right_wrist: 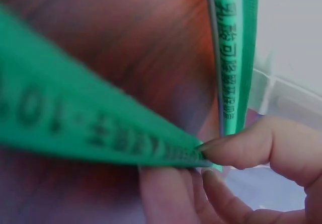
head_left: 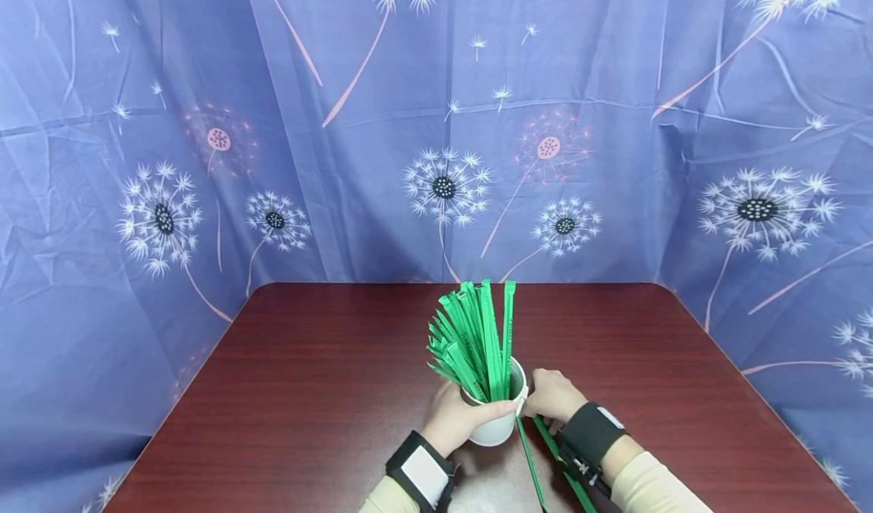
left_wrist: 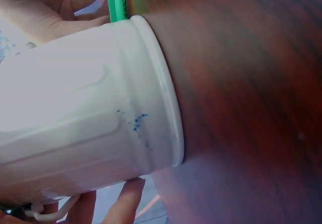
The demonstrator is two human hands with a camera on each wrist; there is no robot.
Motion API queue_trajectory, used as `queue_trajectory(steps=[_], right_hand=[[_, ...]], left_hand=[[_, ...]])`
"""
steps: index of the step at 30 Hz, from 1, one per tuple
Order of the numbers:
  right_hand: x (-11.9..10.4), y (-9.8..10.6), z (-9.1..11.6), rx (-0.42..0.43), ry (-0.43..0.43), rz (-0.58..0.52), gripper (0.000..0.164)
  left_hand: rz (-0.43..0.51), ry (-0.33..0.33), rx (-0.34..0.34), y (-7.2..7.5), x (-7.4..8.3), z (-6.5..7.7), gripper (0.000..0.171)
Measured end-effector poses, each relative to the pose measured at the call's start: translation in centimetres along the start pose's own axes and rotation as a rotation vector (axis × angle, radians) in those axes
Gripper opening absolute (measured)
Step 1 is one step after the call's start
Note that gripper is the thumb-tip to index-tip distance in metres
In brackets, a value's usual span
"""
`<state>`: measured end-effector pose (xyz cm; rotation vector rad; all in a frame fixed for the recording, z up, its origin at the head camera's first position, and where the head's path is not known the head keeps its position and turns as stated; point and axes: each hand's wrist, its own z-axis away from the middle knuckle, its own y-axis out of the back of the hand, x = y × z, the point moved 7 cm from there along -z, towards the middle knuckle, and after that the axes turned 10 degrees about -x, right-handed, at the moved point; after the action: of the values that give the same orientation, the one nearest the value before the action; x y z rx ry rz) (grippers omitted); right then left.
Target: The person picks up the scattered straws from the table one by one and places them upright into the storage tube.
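My left hand [head_left: 455,420] grips a small white bucket [head_left: 492,433], thumb across the near side just below the rim. Paper-wrapped straws [head_left: 470,339], green with dark print, stand in it as a thick bunch fanning to the left. Close by the bucket's right side is my right hand [head_left: 554,396]. In the right wrist view its thumb and finger pinch one end of a green wrapped straw [right_wrist: 110,118], which slants across that view. Another wrapped straw [right_wrist: 236,58] runs beside the bucket wall, its lower end right at the thumb.
The bucket is over a dark red-brown wooden table [head_left: 327,369]. A blue curtain [head_left: 382,195] with dandelion prints hangs behind and along both sides. Blue flecks [left_wrist: 138,122] mark the bucket's wall, and a white wire handle [left_wrist: 58,214] shows beside the left fingers.
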<state>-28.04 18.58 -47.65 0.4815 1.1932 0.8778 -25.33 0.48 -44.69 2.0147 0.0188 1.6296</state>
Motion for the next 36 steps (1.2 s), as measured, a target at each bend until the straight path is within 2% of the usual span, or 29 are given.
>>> queue_trajectory(steps=[5,8,11,14,17,19,21,24,27,31,36], right_hand=[[-0.9,2.0,0.3,0.043,0.009,-0.007,0.029],[-2.5,4.6,1.0,0.144,0.071,0.015,0.037],[-5.0,7.6,2.5,0.314,0.197,0.043,0.037],[-7.6,10.3,4.9,0.540,0.354,0.029,0.031],[-9.8,12.3,7.6,0.748,0.538,-0.054,0.026],[-10.8,13.1,9.1,0.842,0.647,-0.120,0.025],[-11.6,13.5,10.2,0.889,0.743,-0.201,0.025],[-12.4,13.7,10.6,0.888,0.813,-0.308,0.025],[-12.7,13.3,9.9,0.829,0.819,-0.387,0.025],[-12.3,12.1,7.8,0.712,0.748,-0.417,0.023],[-11.2,10.3,5.5,0.592,0.631,-0.404,0.020]], left_hand=[[-0.010,0.002,0.006,0.0,0.0,0.0,0.064],[-0.004,-0.001,0.003,0.0,0.1,0.0,0.064],[0.005,-0.010,-0.002,0.0,0.2,0.0,0.064],[0.011,-0.023,-0.007,0.0,0.3,-0.1,0.064],[0.014,-0.022,-0.008,0.0,0.3,-0.1,0.064],[0.009,-0.011,-0.005,0.0,0.2,-0.1,0.064],[0.009,-0.003,-0.007,0.0,0.1,0.0,0.065],[0.006,-0.001,-0.006,0.2,0.0,0.0,0.064],[0.008,-0.005,-0.007,0.3,0.1,-0.1,0.062],[0.008,-0.010,-0.010,0.3,0.2,-0.2,0.063],[0.010,-0.005,-0.010,0.1,0.1,0.0,0.064]])
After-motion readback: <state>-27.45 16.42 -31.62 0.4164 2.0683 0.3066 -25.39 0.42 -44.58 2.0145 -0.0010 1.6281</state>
